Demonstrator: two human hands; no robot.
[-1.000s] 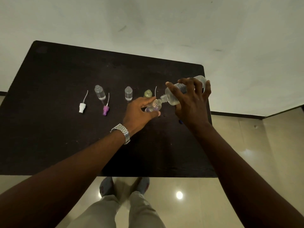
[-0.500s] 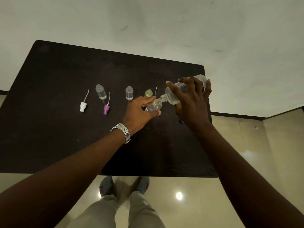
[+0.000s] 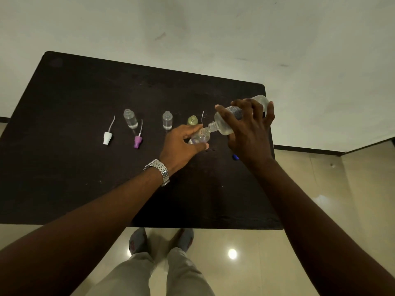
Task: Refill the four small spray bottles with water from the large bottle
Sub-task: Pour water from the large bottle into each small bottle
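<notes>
My right hand point(image 3: 250, 133) grips the large clear bottle point(image 3: 224, 122), tipped down to the left so its neck meets the mouth of a small clear spray bottle point(image 3: 201, 136). My left hand point(image 3: 181, 144) holds that small bottle, tilted, just above the dark table point(image 3: 64, 178). Three more small bottles stand uncapped in a row behind: a clear one point(image 3: 130, 118), a second clear one point(image 3: 167, 120) and a green one point(image 3: 192, 120), partly hidden by my left hand.
A white spray cap point(image 3: 107, 136) and a purple spray cap point(image 3: 137, 141) lie on the table at left, tubes pointing away. A thin white tube point(image 3: 202, 116) stands by the green bottle. A small blue object point(image 3: 235, 157) lies under my right wrist. The table's right edge is close.
Both hands and the two held bottles stay almost as they were; the large bottle remains tipped against the small one's mouth.
</notes>
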